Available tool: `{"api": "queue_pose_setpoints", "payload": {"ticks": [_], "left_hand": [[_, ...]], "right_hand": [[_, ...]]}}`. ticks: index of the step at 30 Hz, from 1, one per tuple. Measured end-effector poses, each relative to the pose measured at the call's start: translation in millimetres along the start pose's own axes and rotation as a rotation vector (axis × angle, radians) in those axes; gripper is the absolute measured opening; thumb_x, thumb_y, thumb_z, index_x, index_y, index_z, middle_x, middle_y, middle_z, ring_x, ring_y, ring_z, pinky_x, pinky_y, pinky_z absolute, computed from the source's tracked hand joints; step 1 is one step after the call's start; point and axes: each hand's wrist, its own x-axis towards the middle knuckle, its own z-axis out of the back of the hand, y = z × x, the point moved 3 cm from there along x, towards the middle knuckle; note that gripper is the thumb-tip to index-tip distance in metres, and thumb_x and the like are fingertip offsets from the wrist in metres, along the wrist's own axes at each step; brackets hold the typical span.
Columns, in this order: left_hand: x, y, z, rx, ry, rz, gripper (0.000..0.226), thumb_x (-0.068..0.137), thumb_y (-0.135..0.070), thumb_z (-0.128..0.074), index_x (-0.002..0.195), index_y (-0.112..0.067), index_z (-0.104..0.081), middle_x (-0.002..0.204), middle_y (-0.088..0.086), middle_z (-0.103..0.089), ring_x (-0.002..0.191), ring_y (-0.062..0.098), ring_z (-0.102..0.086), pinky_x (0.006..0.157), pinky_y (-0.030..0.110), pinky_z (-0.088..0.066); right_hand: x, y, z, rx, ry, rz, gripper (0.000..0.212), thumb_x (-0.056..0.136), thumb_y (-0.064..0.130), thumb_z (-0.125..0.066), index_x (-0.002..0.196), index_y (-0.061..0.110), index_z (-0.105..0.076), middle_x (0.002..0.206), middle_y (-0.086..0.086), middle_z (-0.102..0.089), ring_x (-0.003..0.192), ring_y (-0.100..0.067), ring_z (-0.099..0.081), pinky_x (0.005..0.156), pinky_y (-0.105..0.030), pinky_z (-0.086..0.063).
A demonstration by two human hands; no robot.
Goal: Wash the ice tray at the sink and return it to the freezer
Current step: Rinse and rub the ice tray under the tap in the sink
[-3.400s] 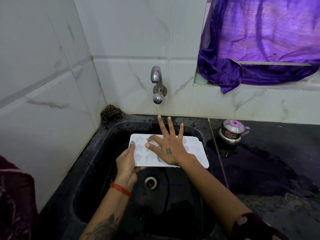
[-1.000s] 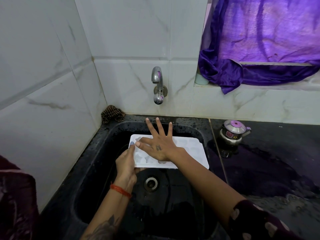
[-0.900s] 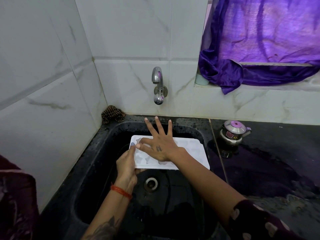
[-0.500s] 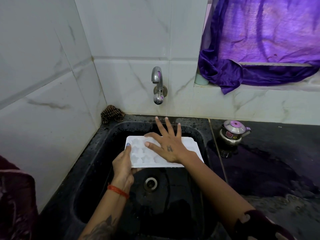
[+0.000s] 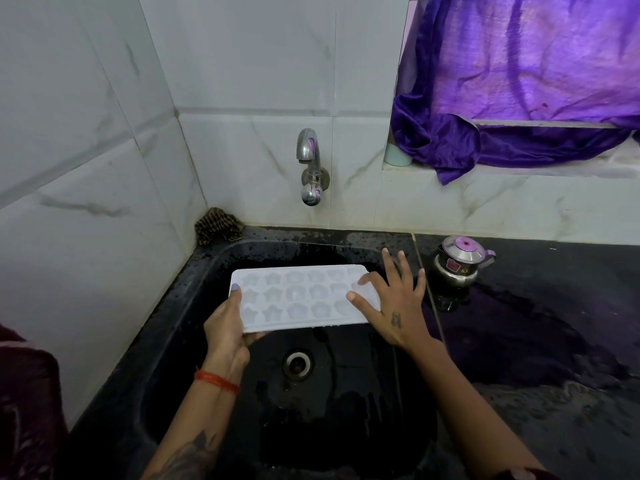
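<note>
The white ice tray (image 5: 298, 297), moulded with star and flower cups, is held level over the black sink (image 5: 194, 292). My left hand (image 5: 227, 325) grips its left end, thumb on top and fingers underneath. My right hand (image 5: 393, 303) lies flat with fingers spread on the tray's right end, covering the last cups. The metal tap (image 5: 310, 166) on the tiled wall is above the tray, and no water shows coming from it. The drain (image 5: 297, 363) is below the tray's front edge.
A small steel kettle with a pink lid (image 5: 459, 263) stands on the wet black counter to the right of the sink. A dark checked rag (image 5: 216, 225) sits in the back left corner. A purple curtain (image 5: 519, 84) hangs over the window ledge.
My right hand has slid from the tray's middle to its right end, uncovering most cups. The tray and my left hand shifted a little to the left.
</note>
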Motion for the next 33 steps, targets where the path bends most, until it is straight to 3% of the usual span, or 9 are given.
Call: {"api": "queue_pose_setpoints", "payload": {"ticks": [5, 10, 14, 21, 25, 29, 33], "left_hand": [[1.3, 2.6, 2.6, -0.009, -0.014, 0.017, 0.02, 0.093, -0.035, -0.057, 0.095, -0.015, -0.061, 0.084, 0.003, -0.065, 0.073, 0.019, -0.063, 0.044, 0.032, -0.056], [2.0, -0.2, 2.3, -0.004, -0.024, 0.009, 0.021, 0.092, -0.035, -0.057, 0.098, -0.014, -0.06, 0.083, 0.002, -0.065, 0.073, 0.018, -0.062, 0.042, 0.032, -0.056], [2.0, -1.5, 2.6, -0.012, -0.021, 0.014, 0.024, 0.092, -0.035, -0.058, 0.102, -0.013, -0.06, 0.084, 0.002, -0.065, 0.074, 0.018, -0.063, 0.047, 0.034, -0.057], [0.9, -0.7, 1.4, -0.016, -0.019, 0.004, 0.018, 0.092, -0.034, -0.057, 0.088, -0.016, -0.06, 0.083, 0.002, -0.064, 0.073, 0.018, -0.062, 0.038, 0.029, -0.053], [1.0, -0.2, 1.6, -0.005, -0.017, -0.011, 0.018, 0.092, -0.034, -0.057, 0.084, -0.019, -0.06, 0.083, 0.002, -0.064, 0.072, 0.017, -0.062, 0.042, 0.029, -0.055], [2.1, 0.0, 1.3, -0.008, -0.022, -0.014, 0.019, 0.092, -0.034, -0.058, 0.082, -0.019, -0.06, 0.082, 0.002, -0.064, 0.072, 0.018, -0.062, 0.042, 0.031, -0.056], [3.8, 0.9, 1.1, -0.008, -0.022, -0.012, 0.019, 0.092, -0.035, -0.058, 0.082, -0.019, -0.06, 0.082, 0.002, -0.065, 0.072, 0.017, -0.063, 0.052, 0.035, -0.056]], "right_hand": [[-2.4, -0.9, -6.4, -0.024, -0.048, 0.026, 0.066, 0.08, 0.079, -0.017, 0.095, 0.032, -0.062, 0.158, -0.005, -0.014, 0.146, -0.021, 0.006, 0.111, -0.053, 0.012], [-0.3, 3.2, -7.3, 0.022, 0.038, 0.019, 0.08, 0.074, 0.084, -0.006, 0.106, 0.04, -0.063, 0.159, -0.001, -0.003, 0.144, -0.015, 0.018, 0.11, -0.05, 0.018], [0.2, 3.2, -5.3, 0.078, 0.047, 0.01, 0.079, 0.072, 0.086, -0.007, 0.101, 0.039, -0.064, 0.159, 0.001, -0.003, 0.144, -0.014, 0.018, 0.11, -0.048, 0.019], [-1.6, 2.9, -3.9, -0.127, -0.099, 0.059, 0.066, 0.082, 0.078, -0.016, 0.084, 0.035, -0.065, 0.157, -0.007, -0.02, 0.146, -0.028, -0.004, 0.109, -0.061, 0.008], [-2.0, 1.5, -4.7, -0.234, -0.169, 0.089, 0.063, 0.085, 0.076, -0.016, 0.086, 0.038, -0.067, 0.154, -0.01, -0.026, 0.144, -0.034, -0.012, 0.108, -0.065, 0.003], [-1.8, 0.6, -7.1, -0.208, -0.144, 0.083, 0.064, 0.085, 0.076, -0.014, 0.094, 0.042, -0.067, 0.157, -0.008, -0.019, 0.145, -0.032, -0.004, 0.108, -0.064, 0.007], [-0.1, 0.6, -10.7, -0.149, -0.06, 0.098, 0.07, 0.083, 0.077, -0.008, 0.102, 0.041, -0.065, 0.159, -0.004, -0.005, 0.145, -0.028, 0.009, 0.107, -0.06, 0.014]]}}
